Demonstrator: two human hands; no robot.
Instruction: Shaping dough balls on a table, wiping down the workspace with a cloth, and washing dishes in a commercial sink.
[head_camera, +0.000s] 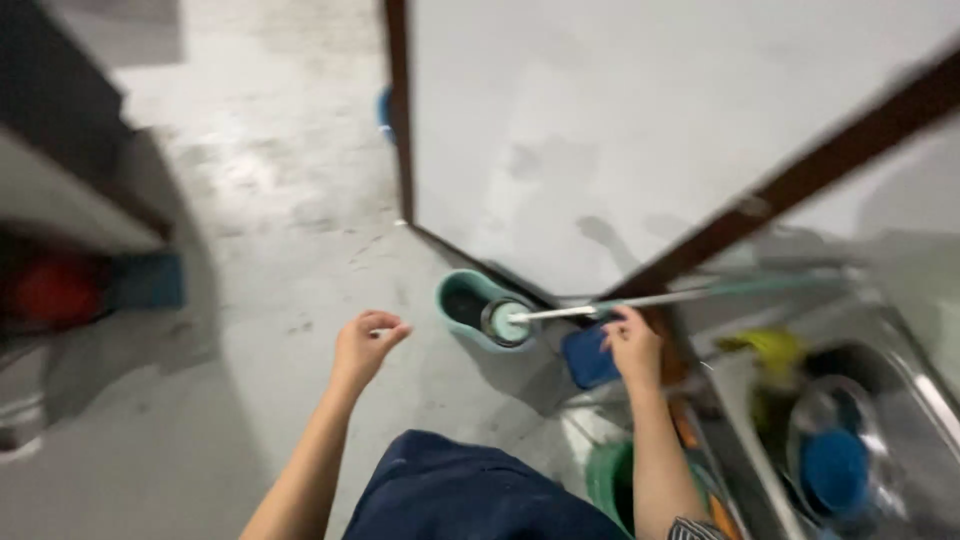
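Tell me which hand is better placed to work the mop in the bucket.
Right. The right hand already touches the mop handle, whose head sits in the teal bucket. The left hand hangs empty above the floor.

two hands (368, 345), one mop handle (640, 300), one teal mop bucket (470, 300), one steel sink (900, 400)

A blue bowl (833, 468) sits in the shiny sink (925, 400), right of the fingers. A green bucket (612, 478) stands below them. A red thing (55, 290) lies far left.
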